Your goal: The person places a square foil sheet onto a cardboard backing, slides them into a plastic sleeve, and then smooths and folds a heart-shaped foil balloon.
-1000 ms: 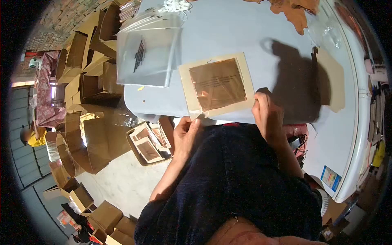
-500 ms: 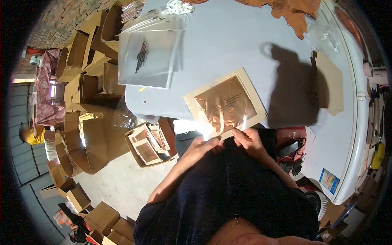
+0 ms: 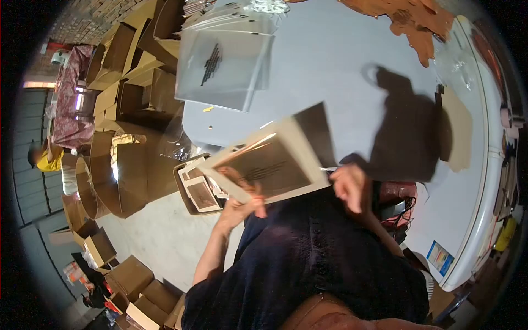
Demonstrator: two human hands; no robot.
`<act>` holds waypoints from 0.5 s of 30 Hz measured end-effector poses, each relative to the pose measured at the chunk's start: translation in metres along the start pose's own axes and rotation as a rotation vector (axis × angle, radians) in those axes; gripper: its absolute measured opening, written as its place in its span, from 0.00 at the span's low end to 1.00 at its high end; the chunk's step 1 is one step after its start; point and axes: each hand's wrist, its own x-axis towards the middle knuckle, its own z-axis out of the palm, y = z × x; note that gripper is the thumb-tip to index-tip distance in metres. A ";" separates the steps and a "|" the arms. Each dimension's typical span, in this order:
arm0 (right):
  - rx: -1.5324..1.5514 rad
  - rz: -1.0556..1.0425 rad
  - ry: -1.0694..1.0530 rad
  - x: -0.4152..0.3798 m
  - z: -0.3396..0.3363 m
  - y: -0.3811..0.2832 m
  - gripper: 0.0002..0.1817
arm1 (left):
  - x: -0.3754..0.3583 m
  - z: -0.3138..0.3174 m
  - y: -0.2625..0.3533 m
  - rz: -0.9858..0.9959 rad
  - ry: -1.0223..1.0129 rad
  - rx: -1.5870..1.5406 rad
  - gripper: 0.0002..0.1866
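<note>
A flat cream cardboard frame (image 3: 300, 148) surrounds a shiny copper-brown panel (image 3: 267, 165) with small dark printed text. It is tilted above the table's near edge, a little blurred. My left hand (image 3: 242, 212) is closed on its lower left corner, thumb side up on the face. Just off the frame's right corner is my right hand (image 3: 350, 187), fingers loosely bent and apart, holding nothing I can see. Below left, an open carton (image 3: 184, 190) contains several similar framed panels (image 3: 202, 195).
On the white table (image 3: 319, 60) lie a stack of clear plastic bags (image 3: 220, 71), brown sheet scraps (image 3: 410, 22) and a cardboard piece (image 3: 457, 129). Cartons (image 3: 135, 170) crowd the left side. A person in a yellow top (image 3: 50, 158) is far left.
The cardboard frame has swung left and tilted up, carried by my left hand. My right hand has come off its lower edge and shifted right. The view has turned slightly.
</note>
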 end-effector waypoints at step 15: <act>-0.145 -0.190 0.159 0.052 -0.027 -0.025 0.28 | -0.078 -0.180 -0.213 0.098 0.974 -0.700 0.24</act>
